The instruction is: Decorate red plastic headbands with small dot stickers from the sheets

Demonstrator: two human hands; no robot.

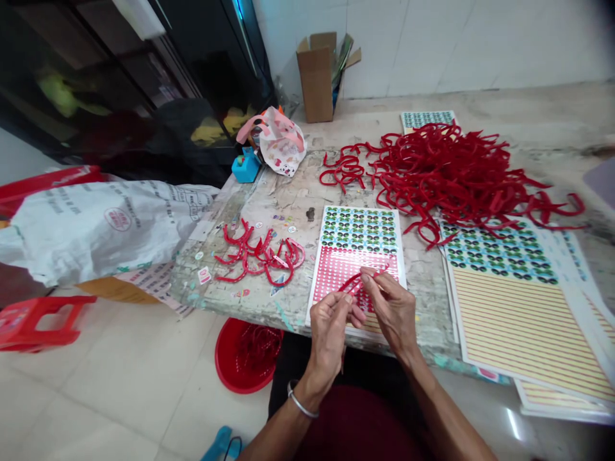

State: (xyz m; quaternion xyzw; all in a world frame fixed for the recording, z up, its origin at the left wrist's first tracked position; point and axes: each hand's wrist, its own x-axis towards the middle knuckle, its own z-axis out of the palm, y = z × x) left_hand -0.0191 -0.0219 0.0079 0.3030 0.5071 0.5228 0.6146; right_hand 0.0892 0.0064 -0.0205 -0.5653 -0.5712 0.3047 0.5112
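Pinched between my left hand (330, 325) and my right hand (393, 308) is a thin, curved red band (350, 282). Both hands hover over the lower half of a sticker sheet (360, 230) at the table's front edge. This sheet has green, blue and black prints at the top and red strips with white dots or hearts below. Left of it lies a small group of red bands (262, 255), several with pale patterned strips along them. Farther back on the right sits a big tangled heap of plain red bands (446, 169).
More sticker sheets (523, 320) overhang the front edge at right. At the back stand a cardboard box (316, 80), a patterned bag (283, 147) and a blue tape dispenser (245, 166). A red basin (245, 355) holding red bands, a red stool (41, 320) and a white sack (100, 224) are at left.
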